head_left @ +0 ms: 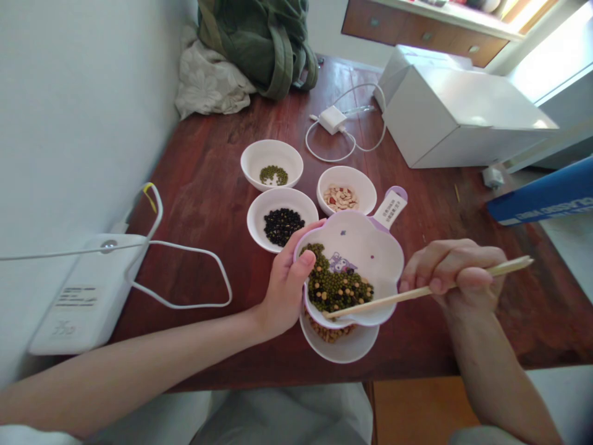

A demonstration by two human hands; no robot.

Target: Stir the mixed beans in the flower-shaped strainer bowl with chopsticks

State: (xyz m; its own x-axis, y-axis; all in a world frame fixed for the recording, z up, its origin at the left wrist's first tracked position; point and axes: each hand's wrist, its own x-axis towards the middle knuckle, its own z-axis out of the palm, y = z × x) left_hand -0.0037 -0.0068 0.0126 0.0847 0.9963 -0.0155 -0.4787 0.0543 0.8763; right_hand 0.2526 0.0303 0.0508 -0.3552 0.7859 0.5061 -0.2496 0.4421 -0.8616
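My left hand point(290, 281) grips the left rim of a flower-shaped bowl point(359, 235) with a purple edge and a labelled handle, thumb over the rim. Inside lie green mung beans point(331, 284) mixed with some yellow and dark beans. My right hand point(456, 272) is closed round wooden chopsticks point(384, 301), their tips among the beans at the bowl's lower side. Partly hidden beneath the flower bowl is a white bowl point(345, 352) of yellowish beans. Just beyond stand white bowls of black beans point(283, 226), mung beans point(273, 175) and peanuts point(341, 198).
A white power strip or adapter box point(88, 290) with a looped cable lies at the left by the wall. At the back are a green bag point(259, 43), a white charger point(332, 119) with its cord and a white box point(463, 105). A blue package point(542, 191) is at the right.
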